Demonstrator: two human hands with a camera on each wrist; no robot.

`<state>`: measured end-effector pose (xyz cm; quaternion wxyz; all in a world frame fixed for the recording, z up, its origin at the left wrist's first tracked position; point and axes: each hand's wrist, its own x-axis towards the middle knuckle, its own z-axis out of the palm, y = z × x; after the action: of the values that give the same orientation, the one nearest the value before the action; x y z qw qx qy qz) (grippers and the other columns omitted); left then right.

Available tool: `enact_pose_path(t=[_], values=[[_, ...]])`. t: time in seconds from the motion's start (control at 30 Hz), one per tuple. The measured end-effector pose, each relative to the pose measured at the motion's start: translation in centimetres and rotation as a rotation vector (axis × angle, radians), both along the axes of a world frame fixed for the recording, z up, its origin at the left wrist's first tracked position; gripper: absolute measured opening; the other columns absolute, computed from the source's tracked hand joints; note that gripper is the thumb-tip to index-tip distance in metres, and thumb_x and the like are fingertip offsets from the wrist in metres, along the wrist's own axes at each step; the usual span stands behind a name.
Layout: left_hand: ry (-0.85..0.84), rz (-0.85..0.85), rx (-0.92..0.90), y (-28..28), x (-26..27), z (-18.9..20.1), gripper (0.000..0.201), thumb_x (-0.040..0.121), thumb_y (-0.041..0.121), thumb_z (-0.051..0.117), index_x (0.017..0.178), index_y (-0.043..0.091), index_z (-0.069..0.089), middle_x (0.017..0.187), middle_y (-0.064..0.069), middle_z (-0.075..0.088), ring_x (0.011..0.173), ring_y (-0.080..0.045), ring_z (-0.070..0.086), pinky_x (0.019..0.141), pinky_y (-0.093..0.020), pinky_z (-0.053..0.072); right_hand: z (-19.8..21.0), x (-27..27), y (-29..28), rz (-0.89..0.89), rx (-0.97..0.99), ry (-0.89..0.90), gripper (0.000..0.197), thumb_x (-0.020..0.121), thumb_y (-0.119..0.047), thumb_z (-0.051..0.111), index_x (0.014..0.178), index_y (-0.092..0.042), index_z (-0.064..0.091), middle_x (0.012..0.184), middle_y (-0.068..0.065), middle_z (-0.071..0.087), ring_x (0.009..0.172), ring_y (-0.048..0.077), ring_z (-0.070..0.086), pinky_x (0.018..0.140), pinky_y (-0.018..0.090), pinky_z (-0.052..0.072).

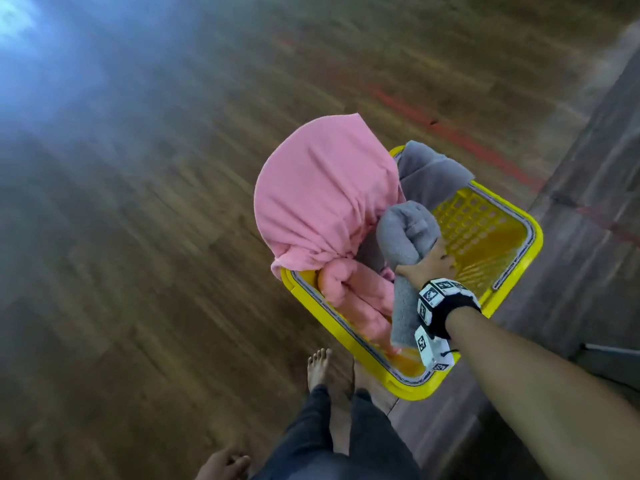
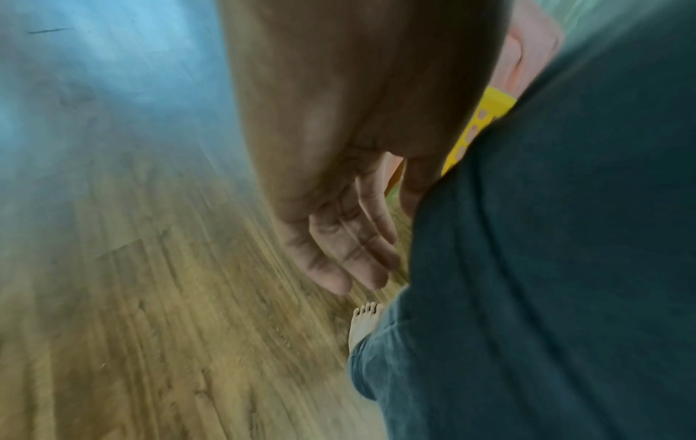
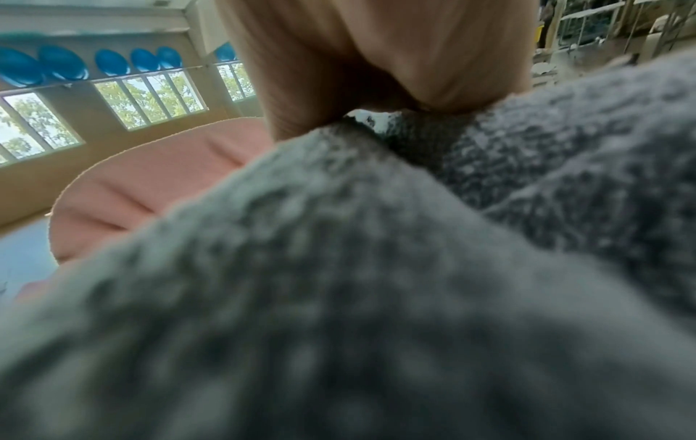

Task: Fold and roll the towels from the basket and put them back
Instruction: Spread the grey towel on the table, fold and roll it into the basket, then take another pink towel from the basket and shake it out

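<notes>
A yellow plastic basket (image 1: 519, 268) hangs above the wooden floor, with a pink towel (image 1: 322, 188) draped over its far left rim and bunched inside. My right hand (image 1: 433, 265) grips a grey towel (image 1: 408, 233) over the basket; the cloth bulges above my fist and hangs below it. In the right wrist view the grey towel (image 3: 339, 297) fills the picture under my palm, and the pink towel (image 3: 150, 184) shows behind. My left hand (image 2: 350, 253) hangs beside my leg, fingers relaxed and holding nothing. A corner of the basket (image 2: 478, 128) shows behind it.
Brown wooden floor (image 1: 138, 271) stretches to the left and ahead, with a red line (image 1: 450, 133) across it. A grey strip of flooring (image 1: 588, 237) runs along the right. My bare feet (image 1: 318, 368) and dark trousers (image 1: 346, 445) are just below the basket.
</notes>
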<state>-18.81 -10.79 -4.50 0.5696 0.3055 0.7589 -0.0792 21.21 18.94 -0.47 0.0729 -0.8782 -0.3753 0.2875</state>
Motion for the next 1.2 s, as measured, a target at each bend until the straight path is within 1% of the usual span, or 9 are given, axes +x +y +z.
enact_pose_path(t=[0.1, 0.2, 0.37, 0.5, 0.67, 0.77, 0.9, 1.03, 1.2], values=[[0.005, -0.066, -0.045, -1.8, 0.6, 0.4, 0.025, 0.071, 0.038, 0.071, 0.089, 0.021, 0.075, 0.089, 0.006, 0.074, 0.090, -0.004, 0.066, 0.080, -0.012, 0.045, -0.4, 0.5, 0.7, -0.003, -0.006, 0.016, 0.120, 0.057, -0.042, 0.088, 0.150, -0.018, 0.015, 0.141, 0.025, 0.037, 0.127, 0.044, 0.042, 0.103, 0.054, 0.039], [-0.028, -0.090, -0.072, -2.2, 1.2, 0.6, 0.023, 0.081, 0.031, 0.071, 0.101, 0.018, 0.073, 0.104, 0.000, 0.072, 0.105, -0.010, 0.064, 0.083, -0.008, 0.040, -0.2, 1.1, 1.3, 0.011, -0.003, 0.046, 0.119, 0.059, -0.039, 0.087, 0.151, -0.019, 0.014, 0.144, 0.024, 0.035, 0.128, 0.043, 0.041, 0.103, 0.055, 0.038], [0.038, -0.078, 0.017, -0.5, 3.0, 2.9, 0.006, 0.080, 0.029, 0.072, 0.082, 0.024, 0.071, 0.081, 0.004, 0.073, 0.081, -0.005, 0.067, 0.072, -0.012, 0.046, 0.4, 1.7, 2.1, 0.038, 0.003, 0.045, 0.120, 0.059, -0.038, 0.087, 0.151, -0.020, 0.012, 0.141, 0.024, 0.035, 0.124, 0.045, 0.043, 0.102, 0.056, 0.039], [0.053, -0.057, 0.078, 0.9, 3.8, 4.1, 0.005, 0.083, 0.022, 0.070, 0.079, 0.023, 0.069, 0.066, 0.007, 0.071, 0.072, -0.002, 0.067, 0.070, -0.014, 0.049, 1.2, 1.4, 2.5, 0.119, 0.065, 0.034, 0.118, 0.064, -0.054, 0.082, 0.152, -0.016, 0.013, 0.151, 0.021, 0.028, 0.137, 0.040, 0.032, 0.109, 0.055, 0.027], [-0.002, -0.143, 0.145, 5.1, 5.4, 5.9, 0.015, 0.090, 0.017, 0.060, 0.076, 0.024, 0.061, 0.059, 0.006, 0.065, 0.054, 0.001, 0.059, 0.056, -0.011, 0.044, 1.3, -1.1, 0.6, 0.364, 0.012, 0.247, 0.052, 0.084, -0.037, 0.067, 0.127, -0.009, 0.056, 0.125, 0.015, 0.062, 0.117, 0.032, 0.056, 0.098, 0.037, 0.041], [-0.009, -0.274, 0.278, 10.2, 5.8, 6.3, 0.022, 0.092, 0.019, 0.057, 0.077, 0.035, 0.055, 0.077, 0.013, 0.063, 0.072, 0.003, 0.056, 0.063, -0.008, 0.040, 1.4, -4.4, -2.3, 0.462, 0.027, 0.322, 0.026, 0.087, -0.024, 0.065, 0.110, -0.013, 0.068, 0.111, 0.011, 0.069, 0.107, 0.028, 0.062, 0.095, 0.036, 0.045], [0.013, -0.369, 0.492, 19.4, 6.7, 5.3, 0.011, 0.092, 0.019, 0.053, 0.094, 0.023, 0.063, 0.098, 0.002, 0.064, 0.093, -0.015, 0.060, 0.080, -0.024, 0.044, 0.9, -10.0, -3.6, 0.526, 0.029, 0.398, 0.018, 0.086, -0.018, 0.061, 0.101, -0.015, 0.071, 0.104, 0.008, 0.071, 0.100, 0.026, 0.064, 0.090, 0.035, 0.048], [0.083, -0.510, 0.770, 26.9, 7.1, 3.9, 0.029, 0.085, 0.009, 0.052, 0.112, 0.014, 0.061, 0.109, -0.006, 0.057, 0.101, -0.027, 0.051, 0.087, -0.037, 0.043, -0.2, -15.8, -2.0, 0.514, 0.065, 0.397, 0.023, 0.086, -0.024, 0.064, 0.107, -0.016, 0.070, 0.106, 0.009, 0.070, 0.102, 0.027, 0.062, 0.088, 0.034, 0.048], [0.097, -0.760, 0.850, 31.7, 6.2, 2.2, 0.026, 0.067, 0.000, 0.059, 0.092, 0.007, 0.062, 0.094, -0.011, 0.062, 0.084, -0.036, 0.059, 0.067, -0.046, 0.053, -2.3, -20.3, 0.1, 0.488, 0.109, 0.366, 0.037, 0.086, -0.019, 0.066, 0.122, -0.014, 0.060, 0.122, 0.013, 0.060, 0.116, 0.029, 0.052, 0.098, 0.038, 0.041]])
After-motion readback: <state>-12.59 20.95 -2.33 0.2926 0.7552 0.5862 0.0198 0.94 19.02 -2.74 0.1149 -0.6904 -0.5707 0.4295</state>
